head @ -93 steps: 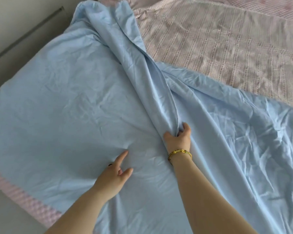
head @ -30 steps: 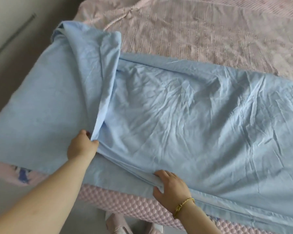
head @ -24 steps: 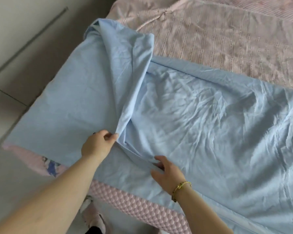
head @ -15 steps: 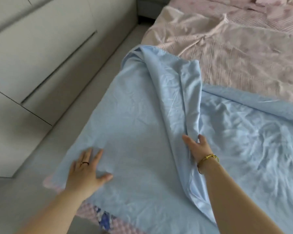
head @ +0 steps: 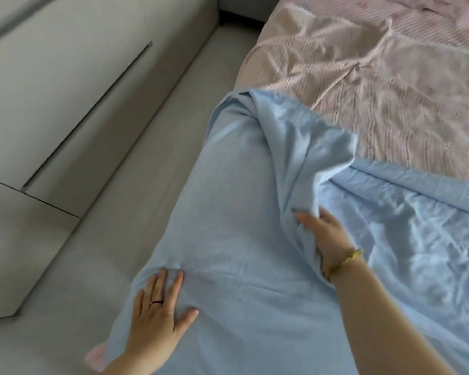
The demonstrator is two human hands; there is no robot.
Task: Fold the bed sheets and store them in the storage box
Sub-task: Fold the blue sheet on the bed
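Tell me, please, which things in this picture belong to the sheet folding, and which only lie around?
Belong to the job:
- light blue cotton bed sheet
- left hand, flat on it
- right hand, at the bunched ridge

Only lying around:
- pink striped bed cover
- grey cabinet
- gold bracelet
- dark ring

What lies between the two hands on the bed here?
In the head view, only smooth blue sheet spans between the left hand, pressed flat, and the right hand at the raised fold.
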